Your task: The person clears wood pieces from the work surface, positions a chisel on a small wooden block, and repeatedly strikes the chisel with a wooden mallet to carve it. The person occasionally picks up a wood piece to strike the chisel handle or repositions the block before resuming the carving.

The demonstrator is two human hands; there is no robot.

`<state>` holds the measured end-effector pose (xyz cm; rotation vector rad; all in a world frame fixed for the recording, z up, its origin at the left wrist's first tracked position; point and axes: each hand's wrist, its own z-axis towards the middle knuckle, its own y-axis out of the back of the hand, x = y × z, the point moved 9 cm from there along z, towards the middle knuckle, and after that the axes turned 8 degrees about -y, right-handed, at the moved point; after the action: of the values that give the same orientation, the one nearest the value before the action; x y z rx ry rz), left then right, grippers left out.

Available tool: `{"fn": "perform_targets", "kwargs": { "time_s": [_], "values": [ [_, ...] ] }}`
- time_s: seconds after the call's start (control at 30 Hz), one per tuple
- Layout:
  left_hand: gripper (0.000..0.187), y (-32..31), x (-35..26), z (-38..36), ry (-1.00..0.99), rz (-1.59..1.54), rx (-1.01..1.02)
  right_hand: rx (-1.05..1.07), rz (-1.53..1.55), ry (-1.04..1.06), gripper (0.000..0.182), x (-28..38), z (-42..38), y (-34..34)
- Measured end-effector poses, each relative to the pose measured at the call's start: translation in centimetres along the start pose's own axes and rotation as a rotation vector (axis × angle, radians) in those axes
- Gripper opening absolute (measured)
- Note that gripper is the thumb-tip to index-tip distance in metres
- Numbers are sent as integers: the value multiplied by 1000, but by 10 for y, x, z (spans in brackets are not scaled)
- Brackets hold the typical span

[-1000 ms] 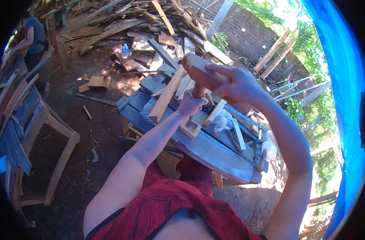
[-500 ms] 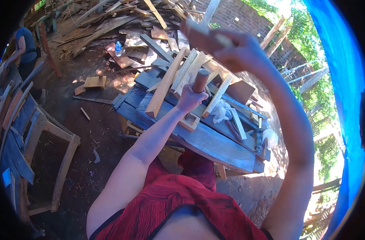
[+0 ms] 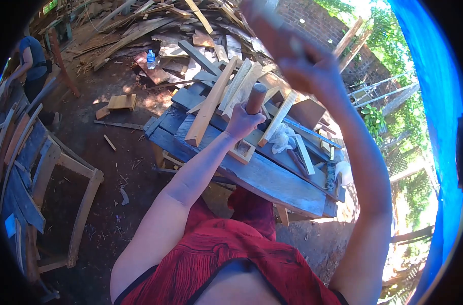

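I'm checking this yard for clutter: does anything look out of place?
Two things, mildly: a crumpled plastic bag lies among the wood pieces on the workbench, and a water bottle stands by the scrap-wood pile; neither matches the timber around it.

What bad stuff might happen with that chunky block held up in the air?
If the wooden block in the raised right hand comes down off target, it might hit the left hand instead of the round handle it grips. A stray swing might also knock the wood strips crowding the bench.
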<state>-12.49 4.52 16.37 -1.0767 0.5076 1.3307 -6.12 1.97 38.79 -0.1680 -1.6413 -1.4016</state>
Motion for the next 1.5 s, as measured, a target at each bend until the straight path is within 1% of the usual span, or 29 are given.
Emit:
{"fn": "perform_targets", "kwargs": {
  "time_s": [0.03,0.07,0.1,0.13,0.2,0.23,0.27,0.33,0.4,0.43,0.47,0.53,0.57,0.6,0.67,0.7,0.77,0.8,0.9,0.97,1.0,1.07,1.1,1.13,1.2,1.33,1.4,1.47,1.5],
  "values": [
    [11,1,0,-1,33,-11,2,33,-278,-215,58,-19,-3,-6],
    [12,0,1,-1,65,-24,6,54,-532,172,60,-10,1,-26],
    [12,-2,0,0,64,-22,11,96,-536,68,61,-31,13,-16],
    [12,-2,0,1,62,-22,1,140,-540,-38,62,-29,14,-12],
    [12,-2,5,-1,79,-22,-12,30,-286,110,59,-13,17,5],
    [12,-3,4,0,67,-16,-10,-30,-171,-20,56,1,5,13],
    [12,-2,4,0,58,-9,-11,-34,164,147,55,7,7,17],
    [11,0,7,-1,78,9,-16,-118,267,322,53,13,-5,21],
    [12,0,2,0,54,13,-9,33,-216,-45,54,-16,-11,-7],
    [12,-1,2,0,59,-26,-1,51,-446,222,56,-30,-2,-21],
    [12,-2,1,0,64,-24,8,45,-441,215,56,-28,4,-17],
    [11,-5,4,0,90,0,14,34,-439,136,58,-21,11,-5],
    [11,-7,6,0,96,-2,21,-37,-416,138,56,-13,7,3],
    [11,-6,6,0,80,0,17,-47,-180,88,54,-10,5,10],
    [11,-5,8,-1,67,3,9,-112,22,195,53,-1,0,27],
    [11,-4,7,0,64,-13,13,-109,25,196,53,-2,-4,22],
    [11,-3,6,1,59,-24,21,-59,-214,52,53,-25,-13,-2],
    [11,-4,7,2,64,-30,27,29,-458,101,53,-35,-11,-18],
    [11,-10,4,0,72,-9,52,64,-444,66,55,-46,3,-7],
    [11,-12,6,-3,82,15,56,-82,-121,113,57,-26,-8,16],
    [11,-13,8,-2,73,13,54,-78,-119,107,57,-27,-12,15],
    [11,-11,9,0,65,18,55,-180,191,150,59,-29,-20,32],
    [11,-11,9,1,58,3,62,-110,55,48,58,-46,-18,22],
    [11,-12,10,2,52,-13,73,-26,-284,-107,58,-57,-21,6],
    [11,-13,11,3,52,-13,97,15,-216,114,59,-71,-15,-5],
    [10,-11,10,3,25,-69,87,-70,-85,142,61,-76,-38,9],
    [9,-4,13,5,22,-88,77,-161,157,53,61,-102,-63,16],
    [9,2,10,7,14,-104,66,-126,258,-176,59,-148,-95,-3],
    [9,5,9,8,35,-92,41,-77,265,-255,59,-172,-111,-19]
  ]
}}
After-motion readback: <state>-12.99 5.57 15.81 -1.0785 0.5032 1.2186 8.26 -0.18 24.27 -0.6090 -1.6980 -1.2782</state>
